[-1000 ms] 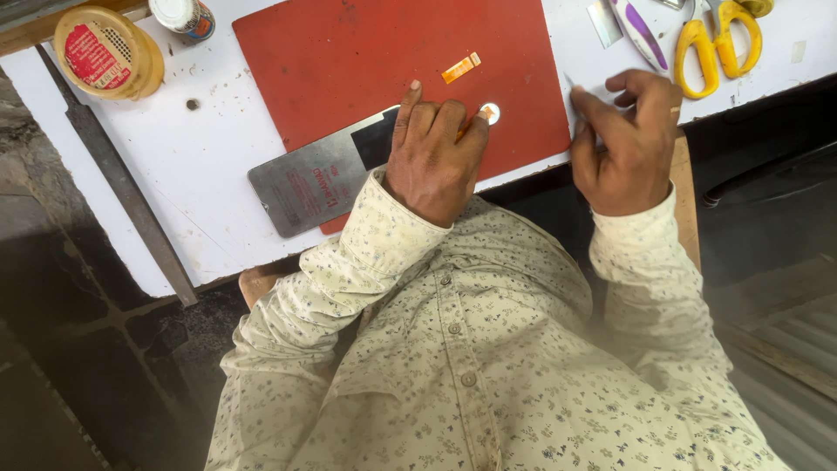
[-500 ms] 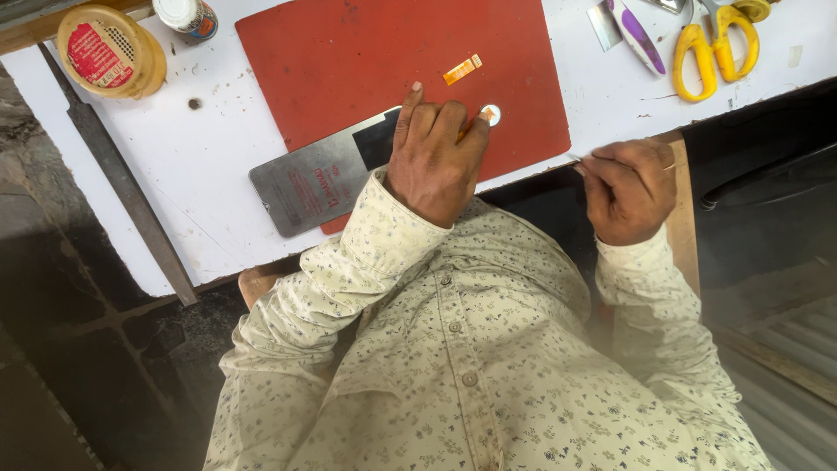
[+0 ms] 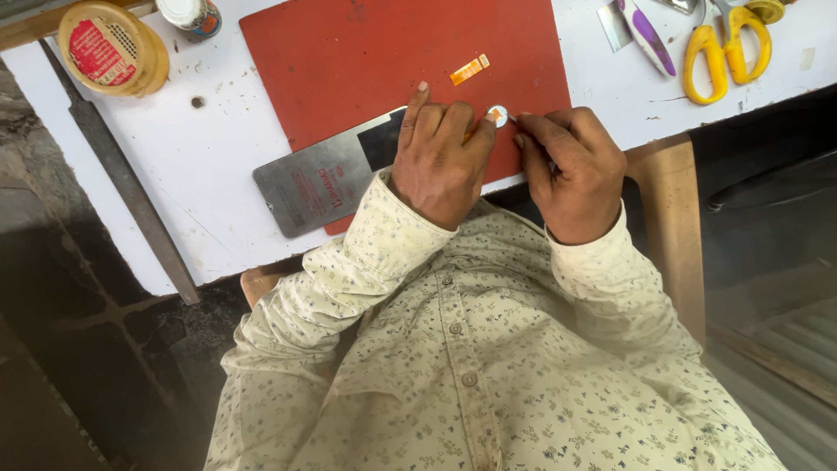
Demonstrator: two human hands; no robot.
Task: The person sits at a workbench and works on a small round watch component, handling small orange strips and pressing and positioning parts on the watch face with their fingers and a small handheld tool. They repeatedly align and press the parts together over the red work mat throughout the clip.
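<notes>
My left hand lies fingers-down on a dark flat piece, which rests on a grey metal plate at the near edge of a red mat. It presses the piece down. A small white round part sits at its fingertips. Coming in from the right, my right hand has its fingertips pinched together beside that round part. It seems to grip a thin tool, mostly hidden by the fingers.
A small orange strip lies on the mat. Yellow scissors and a purple-handled tool are at the far right of the white table. A tape roll, a small jar and a long metal bar lie to the left.
My right hand has moved left from the table's right edge to the round part beside my left hand. The left hand has stayed on the dark piece.
</notes>
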